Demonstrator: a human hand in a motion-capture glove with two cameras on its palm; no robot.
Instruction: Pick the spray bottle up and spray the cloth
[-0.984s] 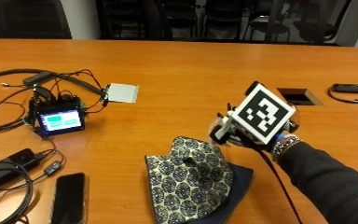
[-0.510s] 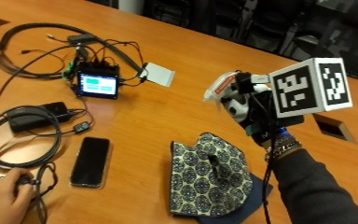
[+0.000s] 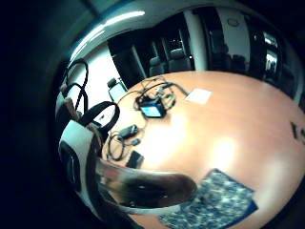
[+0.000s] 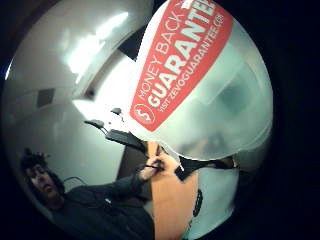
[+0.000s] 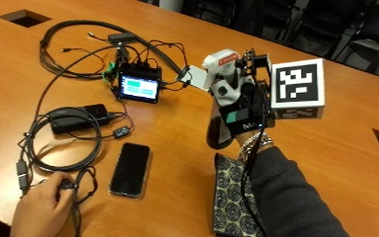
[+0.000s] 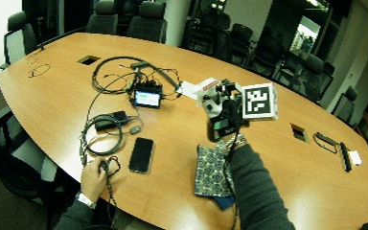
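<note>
Above the desk (image 5: 347,148): spray bottle (image 5: 223,74) held aloft, right hand (image 5: 239,111) fingers clamped on it. Patterned cloth (image 5: 232,202) lies at 6 o'clock below. Nozzle is best tipped down toward cloth before the trigger is squeezed.

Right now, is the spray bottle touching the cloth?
Apart. In the outside view the gloved right hand holds the spray bottle up in the air, while the cloth lies flat on the table below the wrist.

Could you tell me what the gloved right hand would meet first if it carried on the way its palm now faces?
Apart from the bottle the right hand holds, probably the screen device and its cables; depth is unclear.
</note>
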